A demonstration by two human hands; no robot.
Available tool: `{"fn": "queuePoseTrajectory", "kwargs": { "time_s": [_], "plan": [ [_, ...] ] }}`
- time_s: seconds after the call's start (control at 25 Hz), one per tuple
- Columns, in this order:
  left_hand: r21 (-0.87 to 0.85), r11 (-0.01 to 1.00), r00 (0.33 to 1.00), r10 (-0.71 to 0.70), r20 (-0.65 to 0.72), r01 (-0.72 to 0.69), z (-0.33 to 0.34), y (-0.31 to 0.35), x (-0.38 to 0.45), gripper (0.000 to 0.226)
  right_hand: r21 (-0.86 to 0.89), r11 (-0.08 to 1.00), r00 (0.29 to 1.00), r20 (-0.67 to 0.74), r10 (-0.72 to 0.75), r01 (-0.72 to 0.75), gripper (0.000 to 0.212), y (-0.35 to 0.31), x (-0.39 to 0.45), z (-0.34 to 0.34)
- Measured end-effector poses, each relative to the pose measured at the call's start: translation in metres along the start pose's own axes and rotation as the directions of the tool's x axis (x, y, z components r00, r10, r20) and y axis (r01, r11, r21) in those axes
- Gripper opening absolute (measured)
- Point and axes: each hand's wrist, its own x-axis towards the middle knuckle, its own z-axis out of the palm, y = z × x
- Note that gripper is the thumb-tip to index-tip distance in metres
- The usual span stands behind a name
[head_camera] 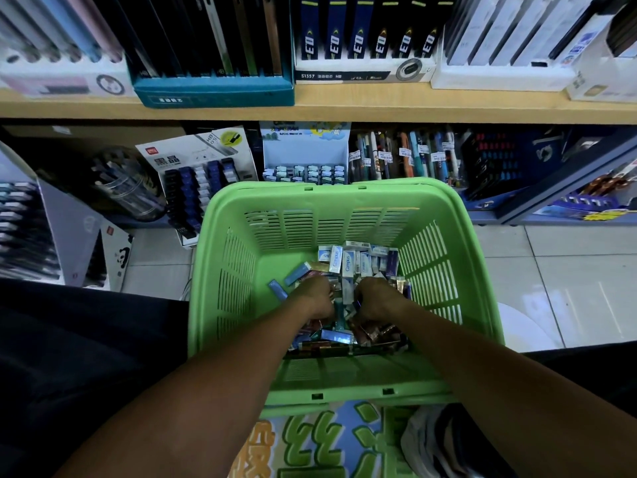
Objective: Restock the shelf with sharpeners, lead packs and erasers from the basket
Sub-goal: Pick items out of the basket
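basket before shelf | packs in basket (heaped) | hands in heap

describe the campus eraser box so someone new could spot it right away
Find the green basket on the floor before the shelves. In its pile of small packs, look at the far side, beyond both hands. The Campus box is white with blue "Campus" lettering running lengthwise, paler than the dark and metallic packs nearer you.

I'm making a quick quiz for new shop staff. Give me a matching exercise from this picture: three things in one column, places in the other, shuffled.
Things:
1. green slotted plastic basket
2. teal cardboard display box
3. white Campus-printed boxes

Places:
A. on the wooden upper shelf
B. on the floor before the shelves
C. at the far end of the basket's pile

Pairs: 1-B, 2-A, 3-C
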Motion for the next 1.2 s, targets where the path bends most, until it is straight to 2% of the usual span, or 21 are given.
{"fn": "queuePoseTrajectory", "kwargs": {
  "time_s": [0.16,0.24,0.4,0.52,0.6,0.76,0.88,1.0,1.04,1.12,1.2],
  "plan": [
    [0.232,0.973,0.998,0.028,-0.062,-0.013,0.002,-0.001,0.003,0.031,0.04,0.998,0.992,0.114,0.044,-0.049,0.045,-0.011,-0.003,-0.003],
    [0.244,0.969,0.999,-0.022,-0.031,0.029,0.001,-0.005,0.002,0.038,0.1,0.991,0.981,0.178,0.073,-0.092,0.038,-0.015,-0.005,0.001],
    [0.122,0.99,0.988,-0.087,0.125,0.072,-0.002,-0.011,-0.003,0.041,0.081,0.99,0.986,0.126,0.107,-0.118,0.035,-0.017,-0.006,0.012],
    [0.045,0.995,0.98,-0.092,0.179,0.085,0.002,-0.012,-0.004,0.046,0.099,0.987,0.986,0.116,0.117,-0.129,0.04,-0.017,-0.004,0.015],
    [0.002,0.994,0.98,-0.105,0.168,0.106,0.003,-0.011,-0.002,0.045,0.163,0.974,0.986,0.078,0.149,-0.161,0.04,-0.017,-0.002,0.012],
    [0.018,0.996,0.994,-0.089,0.069,0.088,0.005,-0.01,0.002,0.047,0.436,0.875,0.971,-0.008,0.239,-0.211,0.03,-0.021,0.004,0.004],
    [0.009,0.995,0.995,-0.102,0.004,0.102,0.009,-0.01,0.002,0.043,0.378,0.907,0.973,-0.058,0.222,-0.184,0.036,-0.03,0.007,0.009],
    [-0.122,0.984,0.991,-0.133,-0.006,0.132,0.01,-0.012,0.004,0.027,0.395,0.896,0.97,-0.049,0.24,-0.202,0.042,-0.037,0.01,0.015],
    [-0.162,0.975,0.988,-0.155,-0.016,0.15,0.01,-0.012,0.004,0.021,0.4,0.893,0.969,-0.04,0.243,-0.207,0.037,-0.037,0.01,0.016],
    [-0.238,0.957,0.981,-0.185,-0.053,0.167,0.014,-0.011,0.005,0.024,0.401,0.893,0.969,-0.048,0.243,-0.204,0.024,-0.037,0.01,0.017],
    [-0.229,0.961,0.976,-0.185,-0.116,0.155,0.02,-0.009,0.007,0.019,0.396,0.898,0.968,-0.075,0.238,-0.19,0.023,-0.037,0.011,0.021]
  ]
}}
